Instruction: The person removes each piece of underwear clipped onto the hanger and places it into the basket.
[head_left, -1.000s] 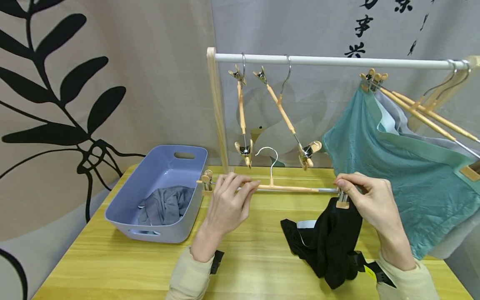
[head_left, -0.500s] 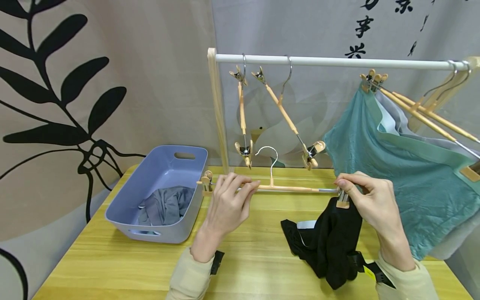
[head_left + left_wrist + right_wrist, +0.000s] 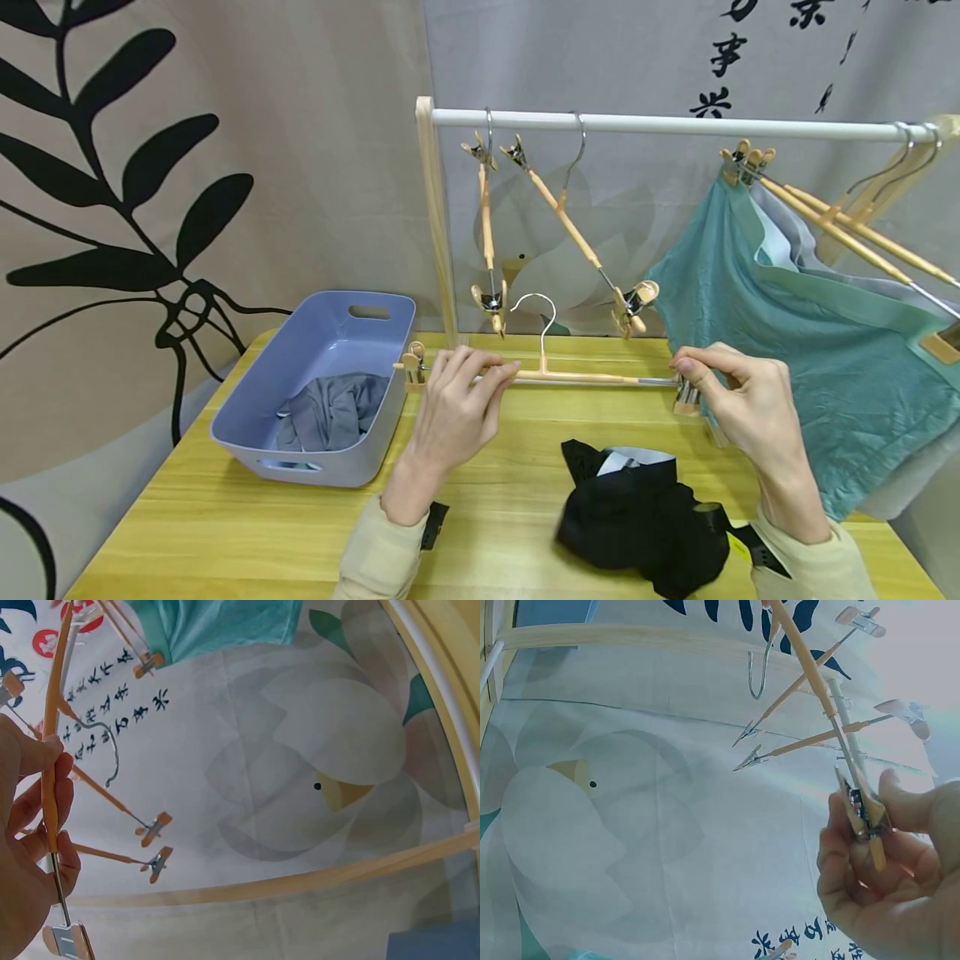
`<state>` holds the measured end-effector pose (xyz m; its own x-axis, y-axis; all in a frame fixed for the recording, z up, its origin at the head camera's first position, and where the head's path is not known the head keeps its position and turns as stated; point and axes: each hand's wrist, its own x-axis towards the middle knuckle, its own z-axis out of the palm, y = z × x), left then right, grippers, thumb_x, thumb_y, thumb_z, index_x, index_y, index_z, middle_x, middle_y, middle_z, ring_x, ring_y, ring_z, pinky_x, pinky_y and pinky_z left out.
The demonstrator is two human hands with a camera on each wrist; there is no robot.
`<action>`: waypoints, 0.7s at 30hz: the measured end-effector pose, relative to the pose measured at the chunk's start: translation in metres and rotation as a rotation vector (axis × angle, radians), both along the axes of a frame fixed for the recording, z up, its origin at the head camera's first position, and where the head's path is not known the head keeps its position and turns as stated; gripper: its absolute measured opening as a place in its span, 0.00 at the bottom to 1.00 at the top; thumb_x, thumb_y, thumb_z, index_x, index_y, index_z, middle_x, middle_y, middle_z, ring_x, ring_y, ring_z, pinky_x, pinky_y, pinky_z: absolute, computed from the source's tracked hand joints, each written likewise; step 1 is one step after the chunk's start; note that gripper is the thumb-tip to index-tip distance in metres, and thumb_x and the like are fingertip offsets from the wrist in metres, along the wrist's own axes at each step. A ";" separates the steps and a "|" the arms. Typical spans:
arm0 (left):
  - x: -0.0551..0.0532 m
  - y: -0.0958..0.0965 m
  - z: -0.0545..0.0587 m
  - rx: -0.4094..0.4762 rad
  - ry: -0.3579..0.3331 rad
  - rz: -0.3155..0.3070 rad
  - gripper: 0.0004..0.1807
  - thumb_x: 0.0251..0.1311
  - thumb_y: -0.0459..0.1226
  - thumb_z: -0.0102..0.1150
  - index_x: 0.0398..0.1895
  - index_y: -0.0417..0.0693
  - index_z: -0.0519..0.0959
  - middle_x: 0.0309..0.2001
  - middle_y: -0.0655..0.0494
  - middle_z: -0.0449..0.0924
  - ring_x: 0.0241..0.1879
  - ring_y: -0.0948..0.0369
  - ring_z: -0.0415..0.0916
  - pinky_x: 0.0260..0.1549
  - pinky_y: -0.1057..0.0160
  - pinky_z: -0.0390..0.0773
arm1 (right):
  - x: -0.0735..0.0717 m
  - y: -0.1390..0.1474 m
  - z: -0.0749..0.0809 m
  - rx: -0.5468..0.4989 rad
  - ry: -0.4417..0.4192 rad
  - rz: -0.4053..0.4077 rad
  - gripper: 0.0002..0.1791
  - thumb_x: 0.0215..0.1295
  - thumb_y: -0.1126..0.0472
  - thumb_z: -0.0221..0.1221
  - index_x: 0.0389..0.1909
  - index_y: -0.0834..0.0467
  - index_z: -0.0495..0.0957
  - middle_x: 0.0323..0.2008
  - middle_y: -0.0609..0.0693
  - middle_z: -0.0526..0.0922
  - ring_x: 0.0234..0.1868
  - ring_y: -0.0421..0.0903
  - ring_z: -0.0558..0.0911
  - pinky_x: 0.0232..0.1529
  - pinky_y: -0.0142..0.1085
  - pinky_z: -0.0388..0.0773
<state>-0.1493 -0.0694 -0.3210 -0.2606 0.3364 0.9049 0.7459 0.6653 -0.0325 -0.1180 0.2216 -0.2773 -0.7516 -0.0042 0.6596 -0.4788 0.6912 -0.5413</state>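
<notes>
A wooden clip hanger [image 3: 588, 377] lies level across both hands over the table, its metal hook pointing up. My left hand [image 3: 459, 400] grips its bar left of the hook; the left wrist view shows thumb and fingers wrapped round the wooden bar [image 3: 51, 787]. At the other end my right hand [image 3: 738, 404] pinches the clip [image 3: 862, 814] between thumb and fingers, and no cloth shows in that clip. Below it a black garment [image 3: 637, 517] with a pale label slumps in a heap, slightly blurred, overlapping the right wrist strap in the head view.
A blue basket [image 3: 300, 375] with a grey garment [image 3: 333, 412] stands at the left. Behind the hands a white rail [image 3: 637, 122] carries two bare clip hangers [image 3: 562, 212] and, at the right, a teal garment [image 3: 795, 325] with paler cloth behind it.
The black garment has come out of the hanger's right clip and dropped into a heap below. Both hands stay nearly still; one bare hanger on the rail has swung slightly.
</notes>
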 end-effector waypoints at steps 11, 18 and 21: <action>-0.001 -0.002 -0.001 -0.011 0.002 0.007 0.05 0.54 0.31 0.60 0.33 0.46 0.83 0.32 0.53 0.80 0.31 0.58 0.72 0.31 0.63 0.68 | -0.001 -0.001 -0.003 0.200 -0.106 0.012 0.10 0.68 0.61 0.55 0.37 0.58 0.84 0.34 0.54 0.86 0.32 0.27 0.75 0.34 0.22 0.69; -0.001 0.001 -0.002 -0.013 0.005 0.025 0.06 0.53 0.30 0.61 0.32 0.47 0.83 0.32 0.54 0.80 0.31 0.57 0.71 0.32 0.61 0.68 | 0.001 -0.018 -0.008 0.408 0.170 -0.036 0.21 0.72 0.52 0.47 0.44 0.64 0.81 0.46 0.60 0.80 0.50 0.59 0.73 0.49 0.51 0.70; -0.001 0.004 -0.002 -0.020 0.011 0.025 0.07 0.51 0.29 0.61 0.32 0.47 0.83 0.32 0.54 0.79 0.31 0.57 0.71 0.32 0.61 0.68 | 0.001 -0.030 -0.010 0.487 0.302 0.019 0.29 0.72 0.44 0.42 0.43 0.64 0.81 0.47 0.61 0.80 0.51 0.59 0.74 0.50 0.50 0.73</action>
